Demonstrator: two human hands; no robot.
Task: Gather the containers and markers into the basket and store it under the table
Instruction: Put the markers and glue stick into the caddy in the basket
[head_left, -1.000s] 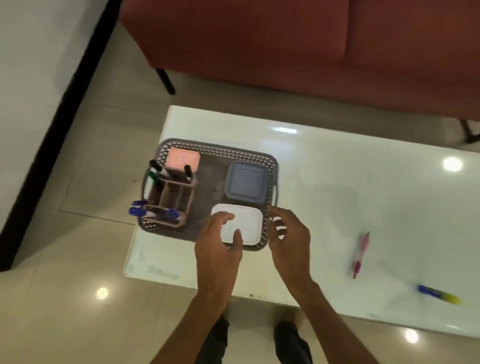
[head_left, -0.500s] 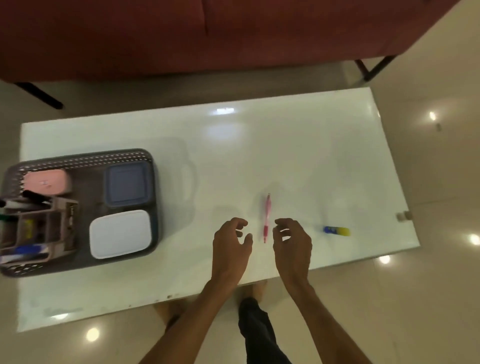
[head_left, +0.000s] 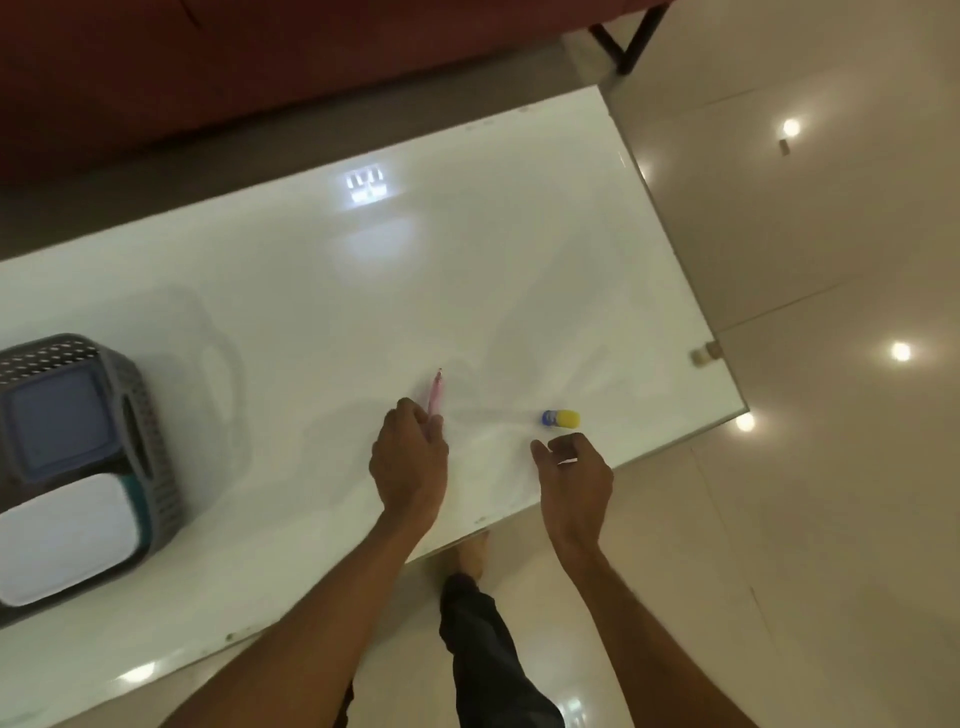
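Note:
A pink marker (head_left: 435, 393) lies on the white table (head_left: 337, 312); my left hand (head_left: 410, 457) covers its near end, fingers curled around it. A blue and yellow marker (head_left: 560, 418) lies to the right, just beyond my right hand (head_left: 571, 467), whose fingers are apart and hold nothing. The grey perforated basket (head_left: 143, 415) stands at the left edge of the view, cut off by the frame. Inside it sit a blue-lidded container (head_left: 54, 415) and a white-lidded container (head_left: 60, 538).
A red sofa (head_left: 260, 62) runs along the far side of the table, with a black leg (head_left: 623, 41) at the upper right. Glossy beige floor tiles (head_left: 805, 260) lie to the right. My leg and foot (head_left: 483, 623) stand at the table's near edge.
The view has swung right, away from the basket. Both hands left the basket and moved to the two markers; my left hand has closed onto the pink marker's near end.

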